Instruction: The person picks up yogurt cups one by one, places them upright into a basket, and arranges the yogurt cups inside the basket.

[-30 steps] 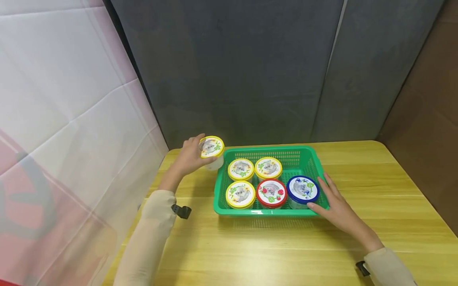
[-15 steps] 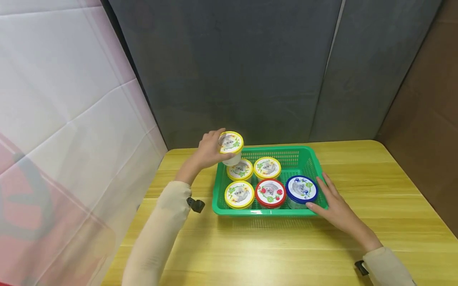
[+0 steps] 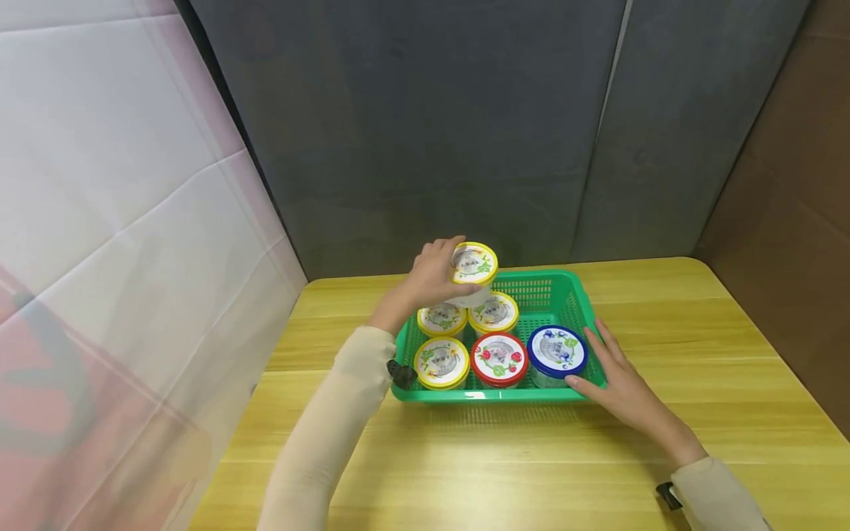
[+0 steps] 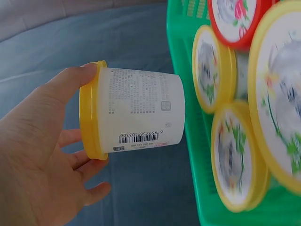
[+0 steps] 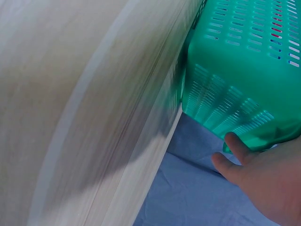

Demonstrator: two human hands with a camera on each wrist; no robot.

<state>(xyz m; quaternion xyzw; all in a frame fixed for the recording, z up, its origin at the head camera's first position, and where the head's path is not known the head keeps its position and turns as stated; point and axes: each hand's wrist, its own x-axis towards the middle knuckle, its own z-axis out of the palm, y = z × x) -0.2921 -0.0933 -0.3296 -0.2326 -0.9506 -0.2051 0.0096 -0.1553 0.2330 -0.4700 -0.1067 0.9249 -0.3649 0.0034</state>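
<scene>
In the head view my left hand (image 3: 432, 276) holds a white plastic tub with a yellow lid (image 3: 474, 264) above the back of a green basket (image 3: 465, 396). The left wrist view shows the thumb and fingers around the lid rim and printed text with a barcode on the tub's side. Inside the basket stand three more yellow-lidded tubs (image 3: 441, 363), a red-lidded tub (image 3: 499, 359) and a blue-lidded tub (image 3: 558, 350). My right hand (image 3: 627, 394) rests at the basket's right front corner, its fingers spread and fairly straight; the thumb is near the blue lid.
The basket stands on a light wooden table (image 3: 505, 464). A dark grey panel (image 3: 425, 147) rises behind the table, a pale printed sheet (image 3: 133, 184) is on the left, and a brown panel (image 3: 790, 206) is on the right.
My left hand has carried the yellow-lidded tub rightward, from beside the basket's left edge to above its back part. The right hand has stayed at the basket's corner.
</scene>
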